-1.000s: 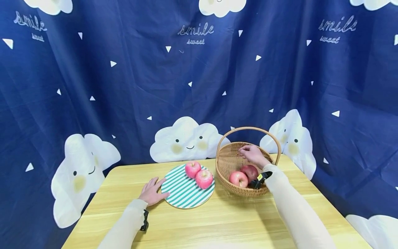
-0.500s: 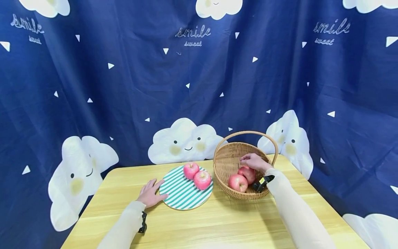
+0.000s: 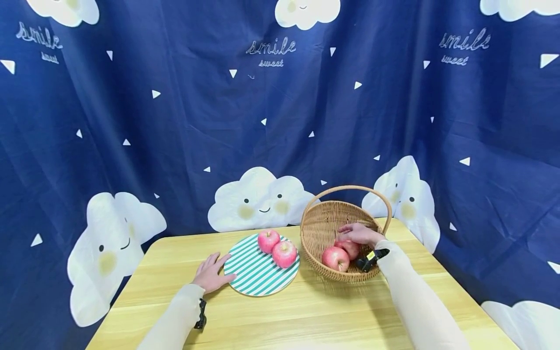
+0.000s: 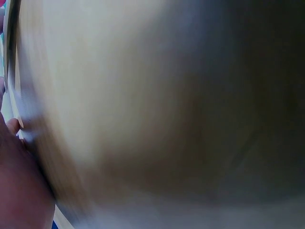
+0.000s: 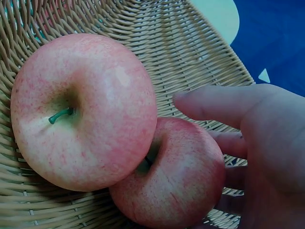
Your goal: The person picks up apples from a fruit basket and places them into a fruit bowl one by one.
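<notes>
My left hand (image 3: 210, 275) lies at the left edge of a round green-and-white striped board (image 3: 251, 279), fingers spread and fingertips touching it. In the left wrist view only part of that hand (image 4: 24, 183) shows, beside a large blur. My right hand (image 3: 360, 234) is inside a wicker basket (image 3: 318, 221), over the rear of two red apples. The right wrist view has the rear apple (image 5: 178, 174) beside this hand (image 5: 274, 143), its thumb just above and its fingers partly hidden behind. The front apple (image 5: 86, 114), stem showing, leans against it.
Two pink-red apples, one farther back (image 3: 268, 241) and one nearer (image 3: 284, 254), sit on the striped board. The basket's tall arched handle (image 3: 350, 187) rises over my right hand. A wooden table (image 3: 262, 321) carries everything, with a blue cloud-print curtain (image 3: 280, 131) behind it.
My right hand has lowered inside the basket onto the rear apple. The left hand stays at the board's edge. The head view has shifted slightly.
</notes>
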### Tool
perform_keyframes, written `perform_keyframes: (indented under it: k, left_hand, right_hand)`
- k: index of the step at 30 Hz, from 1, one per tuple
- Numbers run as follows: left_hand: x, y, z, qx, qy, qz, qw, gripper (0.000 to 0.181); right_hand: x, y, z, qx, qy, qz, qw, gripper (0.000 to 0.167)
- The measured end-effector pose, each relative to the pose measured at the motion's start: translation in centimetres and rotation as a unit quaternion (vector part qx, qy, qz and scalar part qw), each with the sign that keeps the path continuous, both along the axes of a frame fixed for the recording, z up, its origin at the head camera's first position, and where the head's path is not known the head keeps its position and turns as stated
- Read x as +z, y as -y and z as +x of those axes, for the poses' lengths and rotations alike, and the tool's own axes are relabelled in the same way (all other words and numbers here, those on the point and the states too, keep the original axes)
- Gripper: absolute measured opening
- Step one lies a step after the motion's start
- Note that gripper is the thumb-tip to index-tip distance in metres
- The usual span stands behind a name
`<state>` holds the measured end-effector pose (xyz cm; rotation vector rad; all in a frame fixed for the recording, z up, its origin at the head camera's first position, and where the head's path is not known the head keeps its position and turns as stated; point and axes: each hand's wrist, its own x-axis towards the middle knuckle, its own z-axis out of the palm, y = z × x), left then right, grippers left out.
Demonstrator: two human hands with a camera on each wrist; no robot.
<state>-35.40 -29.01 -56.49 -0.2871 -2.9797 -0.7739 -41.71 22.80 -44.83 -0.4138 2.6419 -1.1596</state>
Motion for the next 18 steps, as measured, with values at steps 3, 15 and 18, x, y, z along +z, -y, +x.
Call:
perform_keyframes:
  k: [3,15,18]
  left_hand:
    - [-0.03,0.01,-0.09,0.000,0.001,-0.005,1.0000,0.087]
    - [0.78,-0.37,0.58,0.001,-0.003,0.007,1.0000,0.085]
    - [0.89,-0.36,0.68,-0.005,-0.007,0.009,0.9999,0.085]
  right_hand:
    - [-0.07,-0.17,0.06,0.008,0.014,-0.005,0.9999,0.061]
    - [-0.37,-0.30,-0.02,0.001,0.038,0.007,0.9993,0.072]
    - [-0.48,-0.33,0.01,-0.001,0.035,0.012,0.9993,0.072]
